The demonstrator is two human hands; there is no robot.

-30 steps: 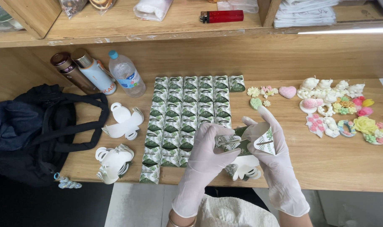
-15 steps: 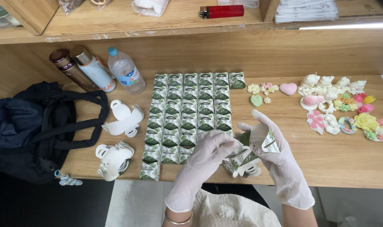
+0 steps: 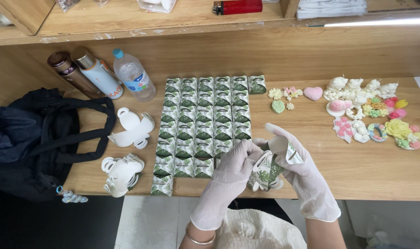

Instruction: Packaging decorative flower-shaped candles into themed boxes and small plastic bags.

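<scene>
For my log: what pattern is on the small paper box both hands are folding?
Green leaves on white, on the small paper box; seen in the head view.

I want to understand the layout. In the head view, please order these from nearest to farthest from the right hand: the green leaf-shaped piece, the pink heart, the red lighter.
From the right hand:
1. Green leaf-shaped piece, on the table straight beyond it.
2. Pink heart, farther back, slightly right.
3. Red lighter, up on the shelf, at the left.
</scene>
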